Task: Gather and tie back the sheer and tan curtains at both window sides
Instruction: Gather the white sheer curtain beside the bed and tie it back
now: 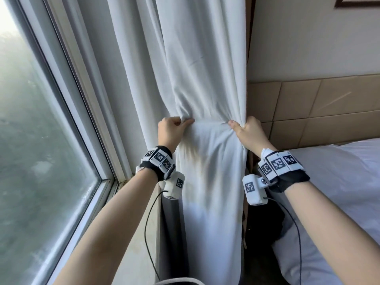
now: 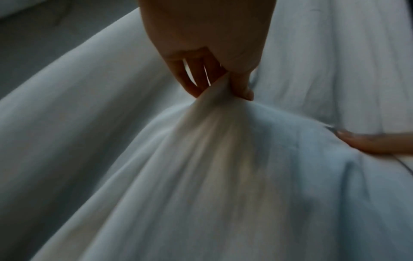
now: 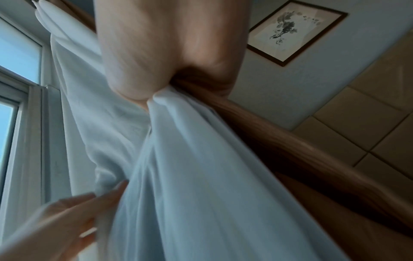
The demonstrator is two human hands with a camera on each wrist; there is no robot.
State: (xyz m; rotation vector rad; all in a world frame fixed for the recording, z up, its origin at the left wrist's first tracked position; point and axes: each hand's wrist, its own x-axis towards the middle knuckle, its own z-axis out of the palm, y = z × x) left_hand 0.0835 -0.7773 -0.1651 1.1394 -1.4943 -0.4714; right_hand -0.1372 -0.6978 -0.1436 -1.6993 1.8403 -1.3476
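Both hands (image 1: 171, 130) (image 1: 247, 132) fisted in white curtain (image 1: 207, 79)

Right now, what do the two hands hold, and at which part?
Both grip the white curtain at mid-height: the left hand pinches a fold at its window-side edge, the right hand bunches its bed-side edge.

two hands (image 1: 171, 130); one white curtain (image 1: 197, 79); one tan curtain (image 3: 279, 144); one framed picture (image 3: 295, 31); one window (image 1: 30, 130)
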